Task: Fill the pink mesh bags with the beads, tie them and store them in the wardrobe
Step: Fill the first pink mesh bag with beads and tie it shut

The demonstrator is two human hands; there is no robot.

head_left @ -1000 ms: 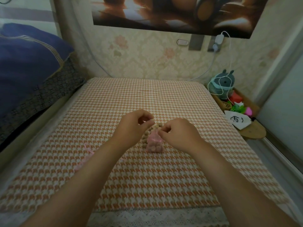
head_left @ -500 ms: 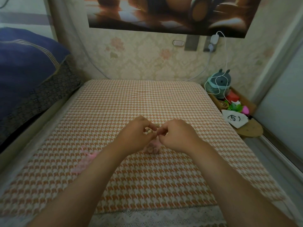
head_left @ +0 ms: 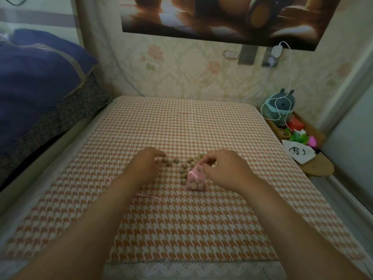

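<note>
A pink mesh bag (head_left: 195, 181) part full of brown beads stands on the orange-and-white checked cloth (head_left: 181, 219). My right hand (head_left: 224, 170) pinches the bag's top edge. Loose brown beads (head_left: 186, 168) lie behind and left of the bag. My left hand (head_left: 144, 165) is to the left with its fingers curled down onto a few beads (head_left: 168, 161); whether it holds one I cannot tell. A pink string (head_left: 144, 196) of another bag shows by my left forearm.
Dark blue bedding (head_left: 40, 87) is piled on the left. On the right, a low wooden shelf (head_left: 316, 168) carries a grey plush toy (head_left: 280, 108), a white cable, a red box and a white pouch. A wallpapered wall lies behind.
My hands were together over the bag half a second ago. My left hand has moved left to the loose beads; my right hand stays at the bag's top.
</note>
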